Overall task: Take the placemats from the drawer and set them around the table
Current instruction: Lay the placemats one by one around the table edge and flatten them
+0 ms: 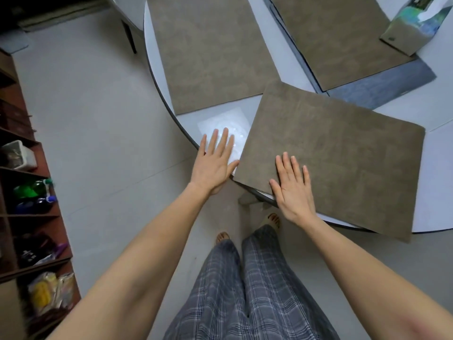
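Note:
Three grey-brown placemats lie on the round white table [438, 217]. The nearest placemat [343, 153] sits askew, its near edge hanging over the table's rim. My right hand [293, 190] rests flat on its near left corner, fingers spread. My left hand [215, 163] is flat and open at the table's edge, its thumb touching that mat's left edge. A second placemat [208, 50] lies further back on the left. A third placemat [338, 35] lies at the back right, on top of a grey-blue mat [382, 87].
A printed box [411, 25] lies on the back right mat's corner. A brown shelf unit [31, 217] with bottles and bags stands along the left. Grey floor lies between shelf and table. A chair leg [130, 38] shows at the back left.

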Demonstrator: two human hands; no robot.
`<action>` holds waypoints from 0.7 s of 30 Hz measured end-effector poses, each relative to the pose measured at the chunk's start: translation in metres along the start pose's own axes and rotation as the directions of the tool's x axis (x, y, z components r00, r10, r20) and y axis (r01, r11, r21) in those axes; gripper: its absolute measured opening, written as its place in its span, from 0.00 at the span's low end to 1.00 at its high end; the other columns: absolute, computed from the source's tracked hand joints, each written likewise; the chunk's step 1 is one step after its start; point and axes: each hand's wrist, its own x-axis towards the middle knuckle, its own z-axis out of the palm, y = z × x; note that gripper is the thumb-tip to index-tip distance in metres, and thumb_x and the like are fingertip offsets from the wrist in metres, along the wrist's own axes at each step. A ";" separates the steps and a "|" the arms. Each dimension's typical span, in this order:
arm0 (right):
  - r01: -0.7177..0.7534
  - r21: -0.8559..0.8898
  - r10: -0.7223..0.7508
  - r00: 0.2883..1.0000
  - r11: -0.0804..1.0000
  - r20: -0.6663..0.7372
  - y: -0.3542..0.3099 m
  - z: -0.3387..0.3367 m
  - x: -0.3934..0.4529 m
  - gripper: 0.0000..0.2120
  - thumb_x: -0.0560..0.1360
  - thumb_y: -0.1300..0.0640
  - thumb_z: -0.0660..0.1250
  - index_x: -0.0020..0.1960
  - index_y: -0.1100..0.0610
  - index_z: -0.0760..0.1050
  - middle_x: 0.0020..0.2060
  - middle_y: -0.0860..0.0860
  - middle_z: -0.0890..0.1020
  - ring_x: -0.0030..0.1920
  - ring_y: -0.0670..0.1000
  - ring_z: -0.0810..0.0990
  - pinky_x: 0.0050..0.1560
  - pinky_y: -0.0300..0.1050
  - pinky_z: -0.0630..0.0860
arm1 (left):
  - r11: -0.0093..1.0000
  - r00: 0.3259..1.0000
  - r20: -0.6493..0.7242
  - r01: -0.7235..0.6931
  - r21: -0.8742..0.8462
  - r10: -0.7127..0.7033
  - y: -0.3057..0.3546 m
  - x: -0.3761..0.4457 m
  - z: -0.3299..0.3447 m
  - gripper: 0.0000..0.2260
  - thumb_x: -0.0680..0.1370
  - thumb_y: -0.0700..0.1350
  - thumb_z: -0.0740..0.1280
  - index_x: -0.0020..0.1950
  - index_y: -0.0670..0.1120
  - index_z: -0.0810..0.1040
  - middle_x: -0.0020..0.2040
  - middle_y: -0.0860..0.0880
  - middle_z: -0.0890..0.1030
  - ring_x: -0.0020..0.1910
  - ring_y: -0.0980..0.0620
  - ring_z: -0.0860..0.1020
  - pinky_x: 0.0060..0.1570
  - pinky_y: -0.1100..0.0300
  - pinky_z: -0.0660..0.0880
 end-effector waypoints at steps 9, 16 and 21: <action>-0.252 0.051 0.257 0.959 0.966 -0.122 0.032 -0.018 0.061 0.27 0.80 0.46 0.50 0.77 0.55 0.55 0.77 0.56 0.54 0.77 0.55 0.51 0.76 0.53 0.47 | 0.986 0.995 -0.001 -0.103 -0.129 0.104 0.078 0.105 -0.037 0.27 0.83 0.52 0.50 0.79 0.42 0.49 0.80 0.43 0.48 0.79 0.44 0.46 0.76 0.51 0.42; -0.280 -0.061 0.272 0.956 0.958 -0.109 0.057 -0.014 0.073 0.30 0.78 0.40 0.39 0.78 0.48 0.44 0.78 0.51 0.45 0.78 0.52 0.42 0.75 0.53 0.38 | 0.986 0.999 0.017 -0.038 -0.161 0.041 0.083 0.165 -0.025 0.31 0.81 0.62 0.47 0.80 0.50 0.44 0.79 0.44 0.41 0.78 0.43 0.39 0.76 0.47 0.38; -0.135 -0.058 0.134 0.991 0.989 -0.013 0.080 -0.027 0.063 0.33 0.76 0.38 0.37 0.78 0.49 0.42 0.77 0.49 0.43 0.77 0.50 0.41 0.75 0.49 0.37 | 0.961 0.975 0.093 0.216 -0.172 -0.202 0.117 0.181 -0.039 0.37 0.78 0.67 0.46 0.79 0.47 0.40 0.78 0.39 0.38 0.77 0.40 0.37 0.74 0.42 0.36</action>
